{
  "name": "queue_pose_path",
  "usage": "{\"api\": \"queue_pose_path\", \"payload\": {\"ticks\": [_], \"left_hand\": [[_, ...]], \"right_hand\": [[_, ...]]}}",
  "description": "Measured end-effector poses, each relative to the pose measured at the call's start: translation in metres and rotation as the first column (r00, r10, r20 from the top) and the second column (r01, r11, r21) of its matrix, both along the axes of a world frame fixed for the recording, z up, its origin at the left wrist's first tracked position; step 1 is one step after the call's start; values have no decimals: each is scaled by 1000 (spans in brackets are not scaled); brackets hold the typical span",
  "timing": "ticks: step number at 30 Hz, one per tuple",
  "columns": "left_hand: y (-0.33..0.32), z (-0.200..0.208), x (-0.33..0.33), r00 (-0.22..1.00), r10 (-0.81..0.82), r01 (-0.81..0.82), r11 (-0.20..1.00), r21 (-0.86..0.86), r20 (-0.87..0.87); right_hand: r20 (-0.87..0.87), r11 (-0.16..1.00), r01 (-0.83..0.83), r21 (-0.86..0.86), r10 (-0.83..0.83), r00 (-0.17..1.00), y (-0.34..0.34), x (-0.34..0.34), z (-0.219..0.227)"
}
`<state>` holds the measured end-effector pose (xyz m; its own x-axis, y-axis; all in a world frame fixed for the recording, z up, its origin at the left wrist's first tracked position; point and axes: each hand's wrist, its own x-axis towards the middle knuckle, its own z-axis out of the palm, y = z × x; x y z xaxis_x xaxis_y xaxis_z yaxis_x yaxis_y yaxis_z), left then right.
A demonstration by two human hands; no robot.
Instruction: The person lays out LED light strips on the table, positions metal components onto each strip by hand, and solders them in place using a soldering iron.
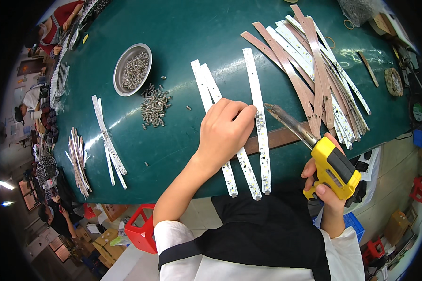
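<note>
My right hand [327,180] grips a yellow and black soldering gun [335,167]. Its tip lies just right of a white LED circuit board strip [265,159], apart from it as far as I can see. Curled and closed, my left hand [226,129] has its fingertips at that strip's left edge, beside a small silvery part. Whatever those fingertips pinch is hidden. Two more white LED strips [248,173] run under my left hand, and a brown wooden bar [281,140] passes beneath the strips.
A metal bowl [116,77] of small glass-and-metal parts stands left of centre, with a loose pile [155,107] beside it. Crossed white and brown strips [309,61] cover the right side. More strips [109,145] lie left. A red stool [140,229] stands below the green table [187,28].
</note>
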<state>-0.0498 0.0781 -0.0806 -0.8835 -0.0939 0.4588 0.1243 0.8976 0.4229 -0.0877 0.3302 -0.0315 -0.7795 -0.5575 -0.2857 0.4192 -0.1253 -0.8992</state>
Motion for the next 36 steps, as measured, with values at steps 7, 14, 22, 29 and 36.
{"api": "queue_pose_path", "payload": {"ticks": [7,14,22,29,36], "left_hand": [[-1,0,0,1000,-13,13,1000,9,4],[0,0,-1,1000,-20,20,1000,15,-9],[-1,2,-1,1000,-25,25,1000,7,16],[2,2,-5,999,-39,39,998,-55,-14],[2,2,-7,999,-40,41,999,-13,21]], "right_hand": [[-23,999,38,27,-38,999,0,0,1],[-20,999,48,24,-48,999,0,2,0],[-20,998,53,23,-53,998,1,1,0],[24,999,12,-33,-11,1000,5,0,-2],[27,998,44,-48,-43,999,7,0,-3]]}}
